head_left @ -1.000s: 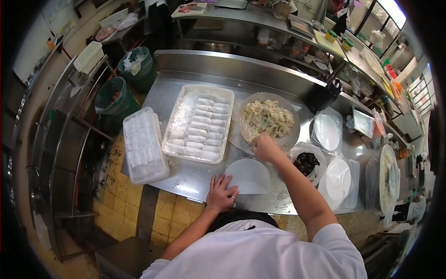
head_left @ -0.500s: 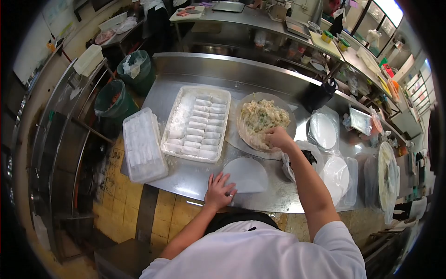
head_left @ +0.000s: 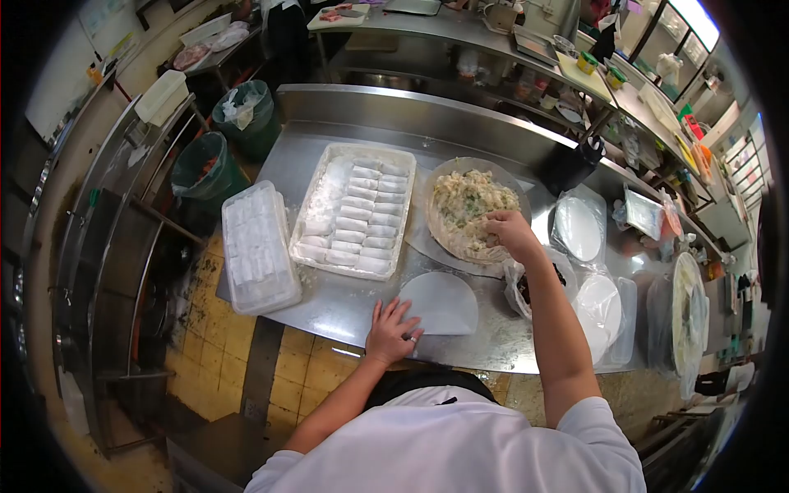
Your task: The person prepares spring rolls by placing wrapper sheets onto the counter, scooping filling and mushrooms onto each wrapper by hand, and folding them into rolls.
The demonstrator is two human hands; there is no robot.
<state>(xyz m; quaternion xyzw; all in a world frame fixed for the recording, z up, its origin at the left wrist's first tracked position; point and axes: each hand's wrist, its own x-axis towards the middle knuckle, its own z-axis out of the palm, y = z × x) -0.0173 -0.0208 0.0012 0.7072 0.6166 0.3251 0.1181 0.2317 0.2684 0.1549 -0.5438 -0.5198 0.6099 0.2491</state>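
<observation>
My left hand (head_left: 394, 332) lies flat with its fingers apart at the left edge of a folded, half-round white wrapper (head_left: 442, 304) on the steel table. Over the near right part of a wide, shallow bowl (head_left: 438, 238), my right hand (head_left: 514, 236) has its fingers drawn together in a pale, lumpy filling (head_left: 470, 201) with green bits. The fingertips are partly hidden by the filling. To the left, a white tray (head_left: 307, 264) dusted with flour holds rows of white rolls (head_left: 360, 212). A closed translucent box (head_left: 259, 246) with more pale pieces stands beside it.
At right are a plastic-covered stack of round white wrappers (head_left: 578, 228), another white stack (head_left: 598, 308) and a plastic-lined bowl (head_left: 519, 294) with dark contents. A black container (head_left: 573, 164) stands by the back ledge. Green bins (head_left: 246, 119) are on the floor at left.
The view has shifted slightly. My right hand stays in the filling, its fingers working at the near right of the bowl. My left hand remains beside the wrapper.
</observation>
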